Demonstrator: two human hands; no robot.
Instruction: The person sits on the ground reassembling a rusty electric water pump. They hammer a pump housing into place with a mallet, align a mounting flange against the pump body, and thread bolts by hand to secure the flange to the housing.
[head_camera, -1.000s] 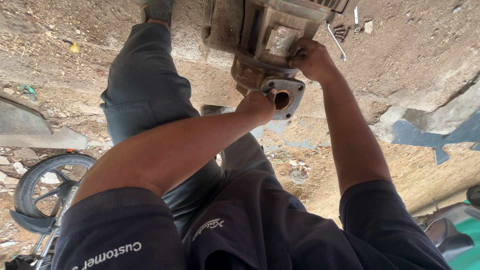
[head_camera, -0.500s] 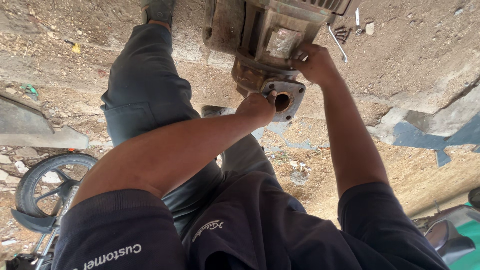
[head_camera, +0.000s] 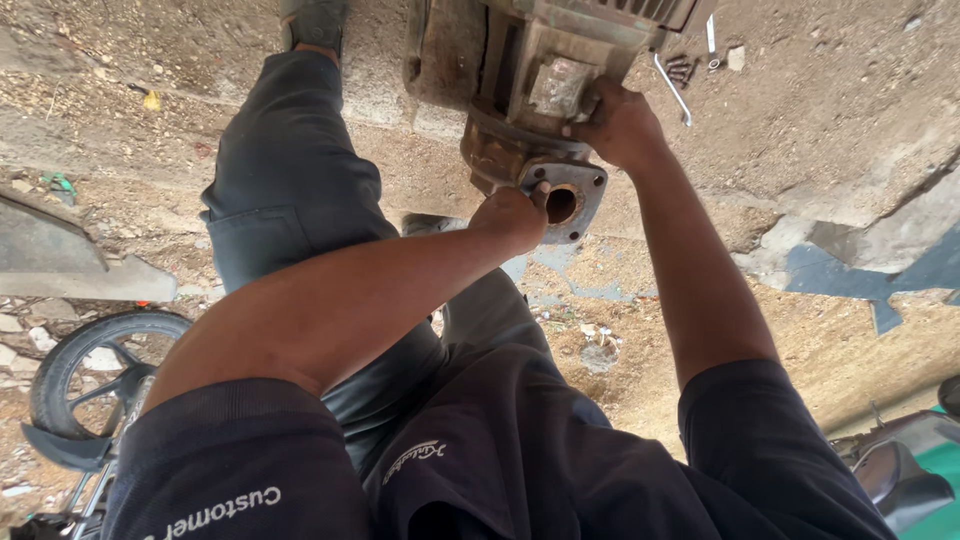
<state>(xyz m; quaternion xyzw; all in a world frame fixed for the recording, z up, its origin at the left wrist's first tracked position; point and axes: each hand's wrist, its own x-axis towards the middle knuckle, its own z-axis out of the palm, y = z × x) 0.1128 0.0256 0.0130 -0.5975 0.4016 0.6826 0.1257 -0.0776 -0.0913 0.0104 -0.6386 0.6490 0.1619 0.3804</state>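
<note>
A rusty pump with a finned motor body (head_camera: 520, 50) lies on the dirt ground ahead of me. Its square grey flange (head_camera: 585, 205) has a round opening and faces me. My left hand (head_camera: 510, 215) grips the left edge of that flange, the thumb at the rim of the opening. My right hand (head_camera: 620, 125) clasps the pump body just above the flange, fingers against a small metal box (head_camera: 555, 88) on the casing. My leg in dark trousers (head_camera: 290, 180) stretches out to the left of the pump.
A thin spanner (head_camera: 675, 90) and a few small bolts (head_camera: 682, 68) lie on the ground right of the pump. A motorcycle wheel (head_camera: 90, 370) is at lower left, a grey slab (head_camera: 60, 265) at left, and a green vehicle part (head_camera: 925, 470) at lower right.
Both hands stay on the pump. The view has shifted slightly and the right hand's fingers have edged a little toward the small box.
</note>
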